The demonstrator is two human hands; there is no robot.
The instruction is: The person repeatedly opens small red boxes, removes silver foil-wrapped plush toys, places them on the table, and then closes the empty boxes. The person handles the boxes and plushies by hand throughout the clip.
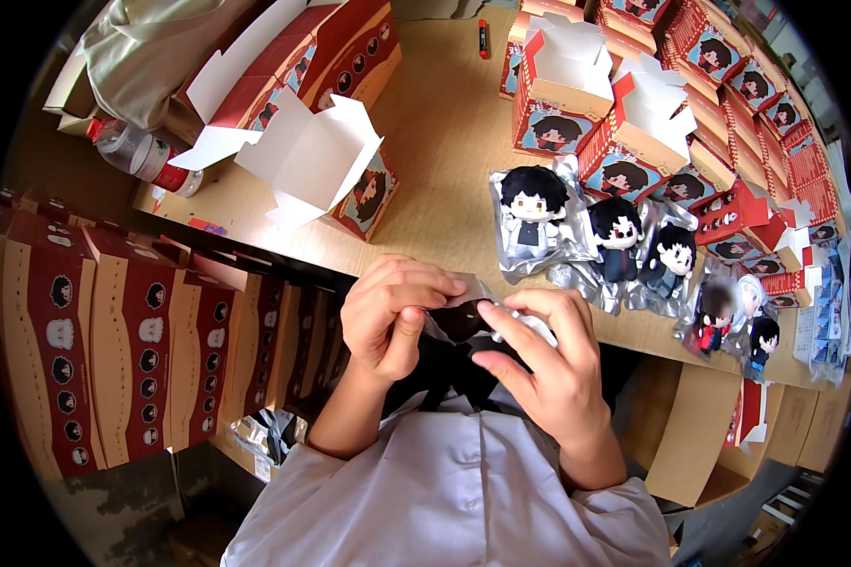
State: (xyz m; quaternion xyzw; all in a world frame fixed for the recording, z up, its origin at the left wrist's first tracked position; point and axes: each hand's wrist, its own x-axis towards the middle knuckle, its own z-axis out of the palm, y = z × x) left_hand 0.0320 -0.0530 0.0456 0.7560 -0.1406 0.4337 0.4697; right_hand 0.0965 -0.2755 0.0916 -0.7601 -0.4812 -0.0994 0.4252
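Just past the table's front edge, my left hand [386, 312] pinches the rim of a silver foil bag [476, 285] between fingers and thumb. A dark rounded thing [461, 322], shiny in spots, shows at the bag; I cannot tell what it is. My right hand [549, 354] is at the other side, its index fingertip against the dark thing and its thumb apart below. Something white [535, 327] shows behind the right fingers, mostly hidden. To the right, a plush doll [532, 212] with black hair and white clothes lies on foil, beside another dark-clothed plush doll [615, 237].
An open printed box [365, 198] stands at the table's left edge, near a plastic bottle [149, 159]. Open boxes [564, 92] and stacked printed boxes [716, 57] fill the right. A red marker [483, 39] lies at the back. Large printed cartons [131, 340] line the lower left.
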